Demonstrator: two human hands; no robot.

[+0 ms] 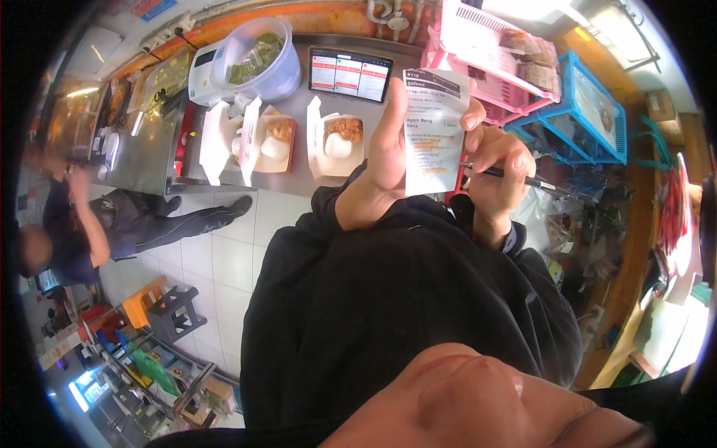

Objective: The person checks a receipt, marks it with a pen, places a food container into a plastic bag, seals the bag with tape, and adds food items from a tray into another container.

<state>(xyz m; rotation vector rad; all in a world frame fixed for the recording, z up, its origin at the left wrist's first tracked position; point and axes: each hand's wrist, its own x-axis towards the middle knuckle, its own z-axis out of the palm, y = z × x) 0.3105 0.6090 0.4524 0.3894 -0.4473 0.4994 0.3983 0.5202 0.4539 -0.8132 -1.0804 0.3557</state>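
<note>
My left hand (379,160) is closed on a long printed paper receipt (432,142), held upright in front of me with some orange marks on its lower part. My right hand (502,168) grips a dark pen (526,180), its tip close to the receipt's right edge. Left of my hands, an open paper food box (319,153) on the steel counter has white rice and fried brown pieces in it. Beside that stands a second open box (281,160) with similar food. A third box (216,153), further left, is partly hidden behind a raised lid.
A tablet (351,73) and a clear tub (287,63) of green packets stand at the counter's back. Pink baskets (493,56) and a blue basket (571,138) are at the right. At far left, a person (82,216) works by the counter; stools (175,313) stand below.
</note>
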